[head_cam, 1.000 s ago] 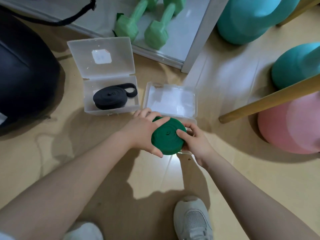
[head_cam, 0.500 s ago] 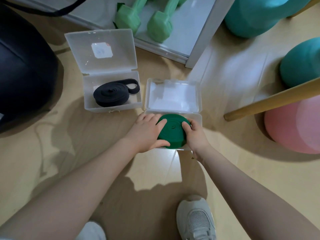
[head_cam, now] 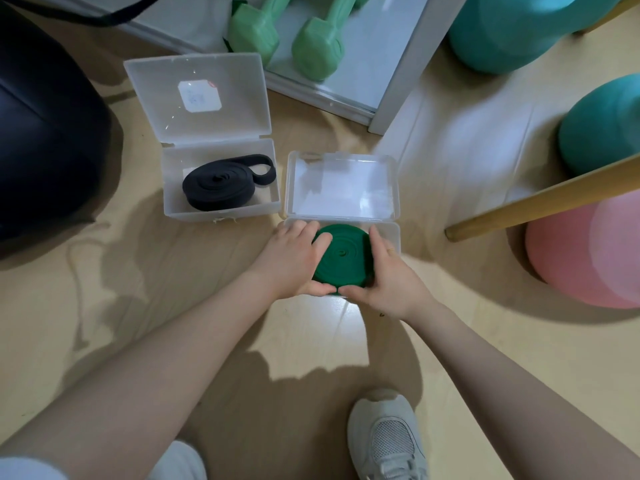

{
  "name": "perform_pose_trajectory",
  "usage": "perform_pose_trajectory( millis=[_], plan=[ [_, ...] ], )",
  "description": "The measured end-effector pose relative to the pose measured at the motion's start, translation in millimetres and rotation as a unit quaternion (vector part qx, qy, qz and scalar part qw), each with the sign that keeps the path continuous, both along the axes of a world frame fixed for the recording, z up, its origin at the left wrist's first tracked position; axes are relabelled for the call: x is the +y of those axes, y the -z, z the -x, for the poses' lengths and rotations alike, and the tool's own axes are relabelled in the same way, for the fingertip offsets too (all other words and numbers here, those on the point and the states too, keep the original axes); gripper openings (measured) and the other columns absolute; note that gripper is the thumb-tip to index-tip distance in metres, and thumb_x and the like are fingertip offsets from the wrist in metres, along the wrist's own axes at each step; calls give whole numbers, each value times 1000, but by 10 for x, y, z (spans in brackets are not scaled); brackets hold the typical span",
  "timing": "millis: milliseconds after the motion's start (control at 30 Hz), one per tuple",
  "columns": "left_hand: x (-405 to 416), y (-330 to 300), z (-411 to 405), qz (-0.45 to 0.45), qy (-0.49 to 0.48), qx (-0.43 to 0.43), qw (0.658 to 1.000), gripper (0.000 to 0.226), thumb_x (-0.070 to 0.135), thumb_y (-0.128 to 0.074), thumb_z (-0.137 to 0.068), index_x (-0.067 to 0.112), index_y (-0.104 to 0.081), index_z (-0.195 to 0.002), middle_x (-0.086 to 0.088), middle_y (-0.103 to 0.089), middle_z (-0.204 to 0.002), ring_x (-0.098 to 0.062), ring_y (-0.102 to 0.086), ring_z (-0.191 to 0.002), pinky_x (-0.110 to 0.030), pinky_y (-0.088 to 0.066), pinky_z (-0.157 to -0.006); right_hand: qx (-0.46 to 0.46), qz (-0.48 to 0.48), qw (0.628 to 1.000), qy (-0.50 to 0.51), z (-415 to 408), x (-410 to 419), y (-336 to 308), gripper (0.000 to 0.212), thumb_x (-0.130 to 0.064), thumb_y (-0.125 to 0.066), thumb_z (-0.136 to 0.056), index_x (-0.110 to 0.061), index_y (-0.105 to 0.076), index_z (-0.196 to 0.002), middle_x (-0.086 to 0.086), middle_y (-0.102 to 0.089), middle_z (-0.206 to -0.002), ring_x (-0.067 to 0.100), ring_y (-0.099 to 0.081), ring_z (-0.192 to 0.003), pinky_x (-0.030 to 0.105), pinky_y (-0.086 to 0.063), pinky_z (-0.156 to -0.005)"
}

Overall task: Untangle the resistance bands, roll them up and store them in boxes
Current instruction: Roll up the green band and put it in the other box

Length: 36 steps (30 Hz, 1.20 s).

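Observation:
A rolled dark green resistance band sits in the lower half of a clear plastic box whose lid lies open behind it. My left hand grips the roll's left side, fingers over its top. My right hand grips the right side, and the two thumbs nearly meet at the roll's near edge. A second clear box to the left, lid open, holds a rolled black band with a loose loop at its right end.
A large black ball lies at the left. Two green dumbbells rest against a mirror at the back. Teal balls, a pink ball and a wooden leg crowd the right. My white shoes stand below.
Both hands carried the green roll forward from above the floor and lowered it into the near box; the thumbs have closed in along its near edge.

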<state>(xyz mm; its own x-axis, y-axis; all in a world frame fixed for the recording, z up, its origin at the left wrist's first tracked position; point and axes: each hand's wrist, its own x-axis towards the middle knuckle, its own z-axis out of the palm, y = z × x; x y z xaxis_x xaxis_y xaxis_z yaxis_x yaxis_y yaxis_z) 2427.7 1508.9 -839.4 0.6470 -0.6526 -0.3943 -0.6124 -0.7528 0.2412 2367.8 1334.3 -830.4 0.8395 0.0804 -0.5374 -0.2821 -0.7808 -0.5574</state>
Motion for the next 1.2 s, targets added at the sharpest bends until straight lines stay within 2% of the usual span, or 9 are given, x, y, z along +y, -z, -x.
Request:
perform_pose_trajectory(
  millis=[233, 433, 533, 667, 867, 933, 1033, 1100, 1200],
  plan=[
    [-26, 41, 8, 38, -48, -1, 998, 84, 65, -67, -63, 8, -47, -121, -6, -51, -121, -27, -43, -114, -36, -32, -100, 8, 64, 996, -69, -111, -4, -64, 103, -46, -70, -73, -13, -6, -146, 6, -27, -144, 26, -47, -118, 38, -48, -85],
    [-6, 87, 50, 40, -54, -4, 998, 78, 55, -74, -61, 3, -51, -114, -14, -51, -120, -33, -47, -113, -45, -35, -98, -10, 79, 992, -97, -89, 9, -16, 102, -37, -69, -77, -9, 0, -147, 11, -20, -148, 32, -50, -116, 38, -49, -84],
    [-32, 72, 51, 37, -62, 4, 997, 78, 54, -72, -66, 8, -44, -123, -11, -39, -133, -29, -36, -124, -41, -26, -106, 0, 45, 998, -36, -54, 45, 17, 90, -26, -73, -75, -11, -14, -143, 7, -20, -148, 29, -47, -118, 36, -46, -82],
    [-93, 77, 42, -2, -51, -3, 999, 67, 54, -64, -75, 13, -39, -122, -11, -27, -140, -27, -25, -130, -37, -21, -107, 20, 80, 997, 1, -97, 139, 35, 67, -21, -73, -75, -10, -30, -125, 5, -30, -137, 32, -55, -99, 42, -50, -74],
    [-21, 14, 10, 11, -49, 37, 998, 64, 59, -54, -80, 15, -41, -125, -12, -19, -150, -27, -15, -138, -39, -17, -112, 24, 72, 997, 14, -118, 76, -85, 70, -34, -76, -71, -16, -40, -128, 6, -25, -140, 26, -54, -104, 35, -47, -78],
    [77, -21, 42, 31, -53, 59, 996, 66, 62, -45, -83, 17, -42, -132, -10, -16, -154, -24, -8, -143, -40, -11, -114, -34, 42, 998, 44, -98, -22, -157, 55, -43, -72, -73, -17, -52, -118, 3, -37, -133, 20, -55, -90, 33, -48, -78],
    [177, -71, 158, 93, -61, 12, 994, 72, 63, -34, -81, 13, -48, -130, -12, -30, -150, -28, -18, -142, -46, -11, -113, -138, 18, 980, 142, -134, -214, -170, 22, -33, -61, -86, -15, -61, -98, 3, -58, -104, 16, -53, -76, 29, -40, -69],
    [195, -125, 186, 114, -109, 30, 987, 63, 53, -46, -86, 14, -41, -136, -6, -21, -154, -24, -12, -144, -46, -15, -115, -131, 12, 968, 212, -216, -325, -116, 21, -25, -54, -91, -14, -59, -108, 7, -59, -110, 18, -53, -89, 27, -38, -74],
    [148, -138, 177, 145, -237, 59, 959, 61, 35, -51, -91, 14, -25, -143, -2, -3, -157, -20, -2, -144, -36, -6, -115, -23, -96, 942, 322, -393, -383, -53, 42, -23, -46, -95, -19, -38, -137, 2, -44, -139, 19, -43, -124, 27, -33, -96]
  ],
)
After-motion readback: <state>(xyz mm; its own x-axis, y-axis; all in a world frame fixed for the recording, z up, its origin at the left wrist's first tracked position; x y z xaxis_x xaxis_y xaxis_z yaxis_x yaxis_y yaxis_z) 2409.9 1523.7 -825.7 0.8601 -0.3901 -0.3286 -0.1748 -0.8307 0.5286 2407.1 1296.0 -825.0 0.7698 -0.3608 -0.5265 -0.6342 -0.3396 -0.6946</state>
